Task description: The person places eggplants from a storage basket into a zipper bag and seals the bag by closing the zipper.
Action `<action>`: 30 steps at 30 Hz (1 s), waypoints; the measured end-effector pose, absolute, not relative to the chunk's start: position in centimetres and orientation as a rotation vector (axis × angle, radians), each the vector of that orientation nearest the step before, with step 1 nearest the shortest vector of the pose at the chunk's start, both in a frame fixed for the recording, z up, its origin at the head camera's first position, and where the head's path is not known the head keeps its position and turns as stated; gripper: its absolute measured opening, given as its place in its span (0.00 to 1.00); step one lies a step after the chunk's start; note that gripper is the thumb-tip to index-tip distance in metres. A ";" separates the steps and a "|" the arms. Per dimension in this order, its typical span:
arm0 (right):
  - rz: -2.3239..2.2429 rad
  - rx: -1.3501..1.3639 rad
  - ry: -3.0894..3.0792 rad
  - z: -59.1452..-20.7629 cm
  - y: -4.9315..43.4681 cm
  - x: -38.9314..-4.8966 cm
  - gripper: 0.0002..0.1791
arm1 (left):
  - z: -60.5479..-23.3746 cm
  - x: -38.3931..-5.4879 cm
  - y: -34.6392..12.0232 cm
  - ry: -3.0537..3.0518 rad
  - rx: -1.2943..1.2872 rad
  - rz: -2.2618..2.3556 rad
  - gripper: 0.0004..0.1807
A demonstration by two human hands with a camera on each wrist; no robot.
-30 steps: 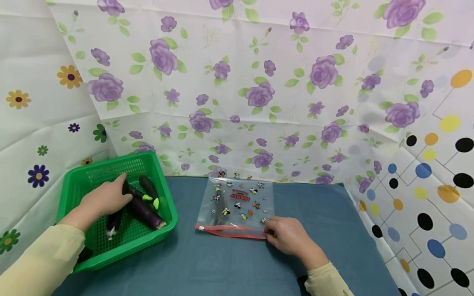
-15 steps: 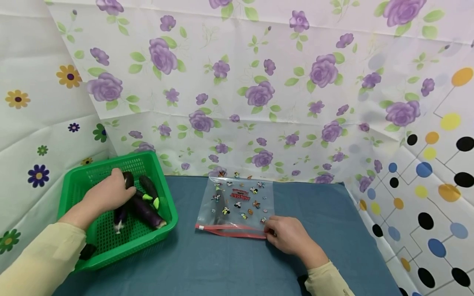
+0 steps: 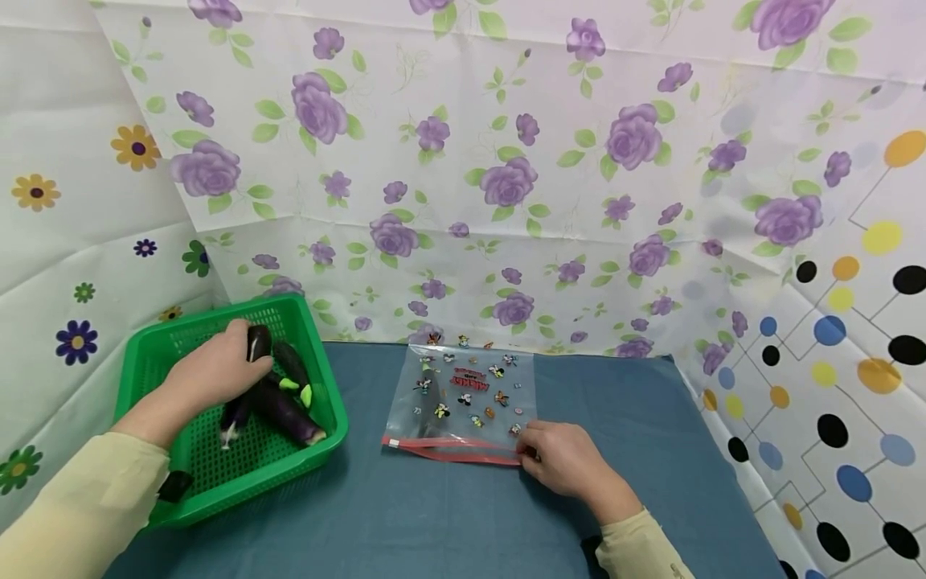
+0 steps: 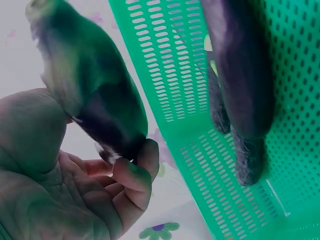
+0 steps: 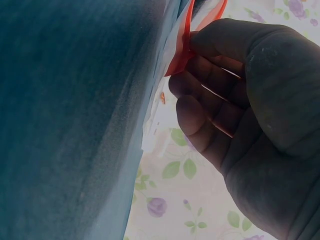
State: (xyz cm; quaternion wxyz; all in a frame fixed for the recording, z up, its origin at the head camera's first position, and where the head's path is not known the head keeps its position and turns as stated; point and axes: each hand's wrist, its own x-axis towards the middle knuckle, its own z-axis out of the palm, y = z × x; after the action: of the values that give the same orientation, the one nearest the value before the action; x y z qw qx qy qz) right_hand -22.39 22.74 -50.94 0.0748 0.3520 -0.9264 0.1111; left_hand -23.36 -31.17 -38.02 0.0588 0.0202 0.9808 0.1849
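My left hand (image 3: 215,371) grips a dark purple eggplant (image 3: 258,343) above the green basket (image 3: 329,450). Thumb and fingers lie around this glossy eggplant (image 4: 100,75) in the left wrist view, beside the basket wall. Below it in the basket lie a larger eggplant (image 3: 285,414) and slim dark cucumbers (image 3: 291,363) with yellow-green tips. My right hand (image 3: 564,460) pinches the right corner of a clear zip bag (image 3: 473,418), by its red zip edge (image 5: 181,55). A long dark thing (image 3: 428,394) shows through the bag's left side; its kind is unclear.
The basket stands at the left of a table with a blue cloth (image 3: 434,523). Floral sheets (image 3: 463,201) hang behind it, with a dotted sheet (image 3: 832,402) on the right. A black thing (image 3: 175,486) sits by the left wrist.
My left hand has shifted slightly up and right over the basket, and the eggplant has come up with it, showing more of its end. My right hand and the bag have stayed in place.
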 end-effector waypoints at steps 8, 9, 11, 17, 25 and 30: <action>0.331 1.060 -2.782 -50.9 22.8 -22.4 0.08 | -37.3 -22.9 -29.8 3.020 0.103 0.571 0.47; 0.330 1.059 -2.781 -50.9 22.8 -22.4 0.08 | -37.2 -22.9 -29.7 3.027 0.107 0.573 0.47; 0.328 1.057 -2.781 -50.9 22.8 -22.4 0.08 | -37.2 -22.8 -29.4 3.037 0.111 0.577 0.46; 0.328 1.059 -2.781 -51.0 22.8 -22.4 0.08 | -36.8 -22.6 -28.7 3.036 0.127 0.609 0.46; 0.325 1.051 -2.787 -51.0 22.8 -22.5 0.09 | -36.5 -22.2 -27.4 3.022 0.156 0.670 0.48; 0.329 1.054 -2.787 -51.0 22.8 -22.5 0.08 | -36.5 -22.0 -26.6 3.027 0.189 0.694 0.47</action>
State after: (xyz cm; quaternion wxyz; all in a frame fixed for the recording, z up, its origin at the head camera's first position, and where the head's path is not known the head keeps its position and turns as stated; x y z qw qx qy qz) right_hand -22.50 22.85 -50.96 0.0718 0.3506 -0.9273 0.1093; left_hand -21.98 -26.57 -36.45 0.0150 0.0606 0.9728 0.2231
